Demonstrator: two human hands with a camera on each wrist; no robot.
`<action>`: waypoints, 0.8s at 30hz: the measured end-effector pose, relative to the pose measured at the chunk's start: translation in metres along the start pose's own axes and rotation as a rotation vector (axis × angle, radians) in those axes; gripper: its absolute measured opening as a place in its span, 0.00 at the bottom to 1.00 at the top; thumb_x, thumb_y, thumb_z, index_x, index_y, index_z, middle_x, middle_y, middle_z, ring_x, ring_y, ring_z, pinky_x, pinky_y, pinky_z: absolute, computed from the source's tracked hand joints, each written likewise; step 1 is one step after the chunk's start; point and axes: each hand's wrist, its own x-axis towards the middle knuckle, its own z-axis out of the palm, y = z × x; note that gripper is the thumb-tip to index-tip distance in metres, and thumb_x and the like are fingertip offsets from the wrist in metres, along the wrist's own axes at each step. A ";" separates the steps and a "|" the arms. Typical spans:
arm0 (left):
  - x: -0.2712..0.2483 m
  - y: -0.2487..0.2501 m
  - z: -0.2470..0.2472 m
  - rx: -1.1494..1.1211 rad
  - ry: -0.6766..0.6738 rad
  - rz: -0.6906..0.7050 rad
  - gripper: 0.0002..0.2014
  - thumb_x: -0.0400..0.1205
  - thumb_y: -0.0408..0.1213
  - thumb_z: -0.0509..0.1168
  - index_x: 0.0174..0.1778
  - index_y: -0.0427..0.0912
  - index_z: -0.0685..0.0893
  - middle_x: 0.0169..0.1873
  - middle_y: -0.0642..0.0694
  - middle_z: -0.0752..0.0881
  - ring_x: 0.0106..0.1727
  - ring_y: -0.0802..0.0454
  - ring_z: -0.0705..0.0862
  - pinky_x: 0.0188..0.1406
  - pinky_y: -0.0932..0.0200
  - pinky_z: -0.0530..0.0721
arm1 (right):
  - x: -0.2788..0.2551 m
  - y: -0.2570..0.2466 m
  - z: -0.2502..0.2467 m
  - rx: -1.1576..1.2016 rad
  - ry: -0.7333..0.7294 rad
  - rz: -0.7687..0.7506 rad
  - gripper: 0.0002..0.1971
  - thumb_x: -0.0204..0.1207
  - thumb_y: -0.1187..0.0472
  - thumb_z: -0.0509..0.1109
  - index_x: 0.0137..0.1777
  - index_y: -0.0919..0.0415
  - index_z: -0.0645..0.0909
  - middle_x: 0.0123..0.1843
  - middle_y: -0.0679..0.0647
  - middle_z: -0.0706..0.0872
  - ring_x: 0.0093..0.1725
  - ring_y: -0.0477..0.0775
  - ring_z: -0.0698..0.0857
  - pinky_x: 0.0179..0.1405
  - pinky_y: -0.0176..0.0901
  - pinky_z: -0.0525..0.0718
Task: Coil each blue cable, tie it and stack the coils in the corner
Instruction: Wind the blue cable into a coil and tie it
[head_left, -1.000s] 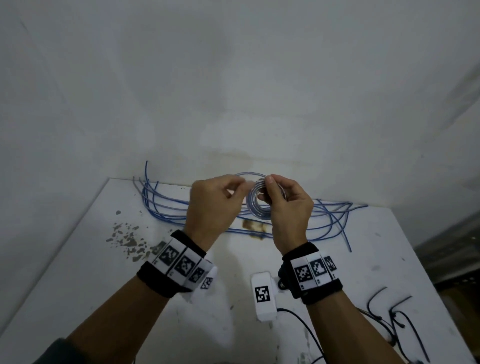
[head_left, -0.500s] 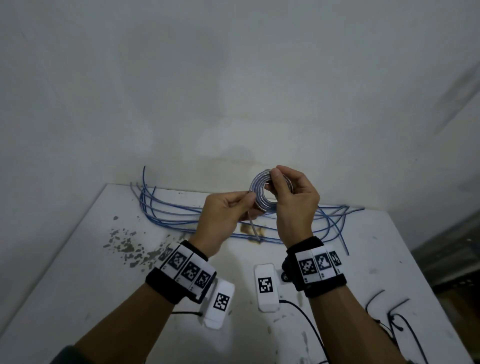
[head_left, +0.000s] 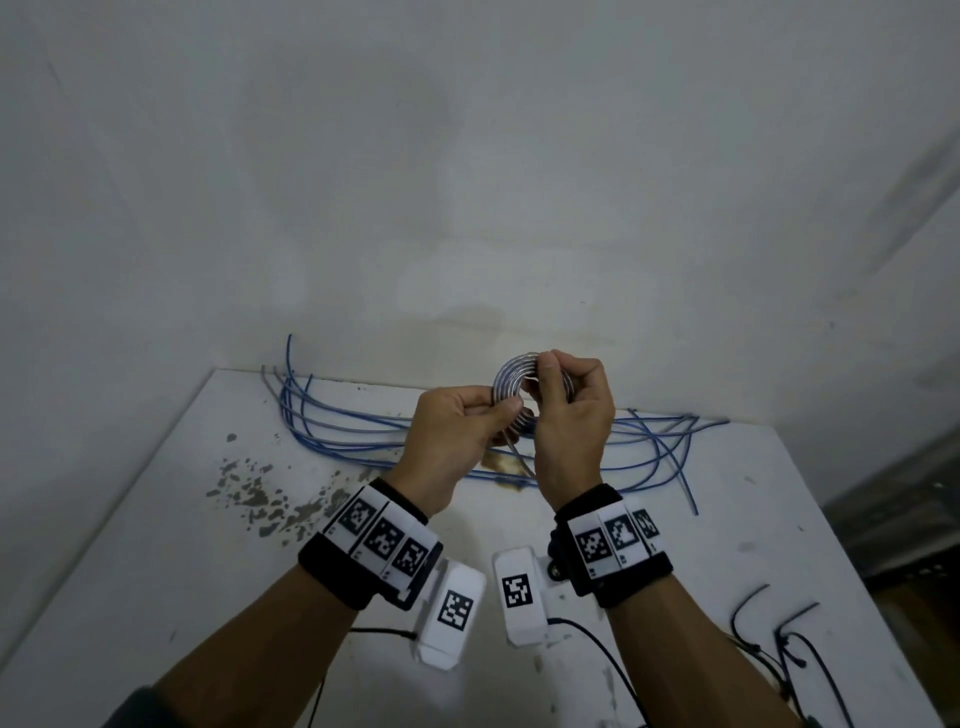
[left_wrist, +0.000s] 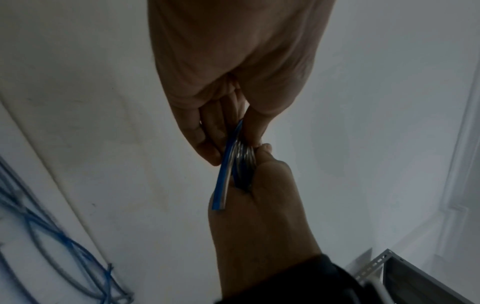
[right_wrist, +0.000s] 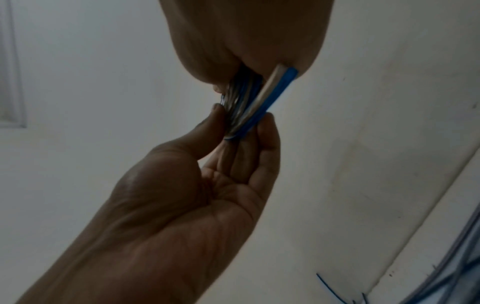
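I hold a small coil of blue-and-white cable (head_left: 511, 376) upright in the air, above the back of the white table (head_left: 156, 545). My left hand (head_left: 506, 410) pinches its lower left rim between thumb and fingers. My right hand (head_left: 545, 366) pinches its right side, thumb through the middle. A short free end (head_left: 517, 457) hangs down below the coil. In the left wrist view the coil (left_wrist: 244, 156) sits between both hands with the free end (left_wrist: 223, 181) sticking out. The right wrist view shows the coil (right_wrist: 239, 100) edge-on. Several loose blue cables (head_left: 337, 431) lie along the back wall.
The table stands in a corner of white walls. Chipped paint spots (head_left: 260, 499) mark its left part and a brown stain (head_left: 498, 462) lies under my hands. Thin black cables (head_left: 779, 639) lie at the front right. A grey metal shelf (head_left: 893, 519) stands beyond the right edge.
Both hands have lifted the coil a little higher and to the right. My right hand has turned over its top, and my left fingers have settled on the lower rim.
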 end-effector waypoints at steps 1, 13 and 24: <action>0.002 0.002 -0.002 0.010 0.009 0.002 0.06 0.80 0.29 0.71 0.49 0.31 0.91 0.41 0.34 0.92 0.41 0.44 0.90 0.52 0.46 0.90 | -0.001 0.001 -0.001 -0.003 -0.031 0.011 0.03 0.85 0.67 0.66 0.49 0.61 0.80 0.44 0.57 0.87 0.40 0.46 0.88 0.42 0.39 0.86; 0.017 0.010 -0.019 0.037 0.157 0.142 0.05 0.81 0.25 0.70 0.47 0.28 0.90 0.38 0.35 0.92 0.36 0.43 0.88 0.44 0.51 0.91 | -0.003 -0.005 -0.037 -0.359 -0.530 0.267 0.27 0.69 0.64 0.83 0.67 0.66 0.79 0.47 0.59 0.93 0.45 0.61 0.93 0.49 0.65 0.90; 0.012 -0.009 0.005 -0.037 0.233 0.245 0.06 0.81 0.27 0.70 0.43 0.40 0.91 0.38 0.40 0.93 0.42 0.41 0.92 0.43 0.53 0.90 | -0.012 -0.001 -0.026 0.023 -0.032 0.108 0.09 0.74 0.72 0.77 0.54 0.69 0.86 0.35 0.58 0.90 0.32 0.53 0.87 0.35 0.40 0.88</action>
